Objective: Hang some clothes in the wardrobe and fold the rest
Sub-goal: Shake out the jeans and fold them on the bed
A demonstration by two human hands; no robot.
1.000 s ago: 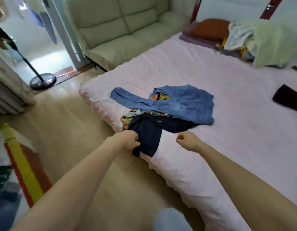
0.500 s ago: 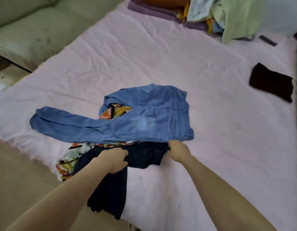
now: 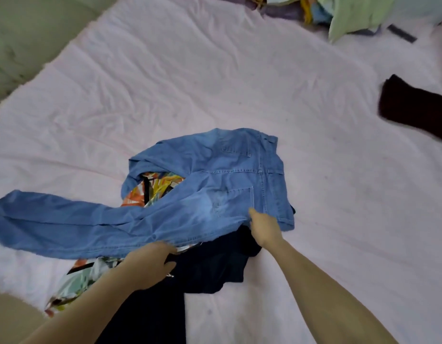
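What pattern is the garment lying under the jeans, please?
A bright tropical leaf print in orange, yellow and green; head view.

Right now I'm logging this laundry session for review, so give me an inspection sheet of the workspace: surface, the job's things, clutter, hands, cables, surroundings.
Surface: bed with a wrinkled pale pink sheet.
Job's things: blue jeans spread on top of the pile; colourful print garment under them; dark navy garment lowest, trailing off the near edge.
Clutter: folded black cloth at the right; heap of light green and blue bedding at the far end.
Hands: left hand at the jeans' near edge, grip unclear; right hand pinches the jeans near the waistband.
Cables: nothing seen.
Surroundings: pale green sofa at far left.
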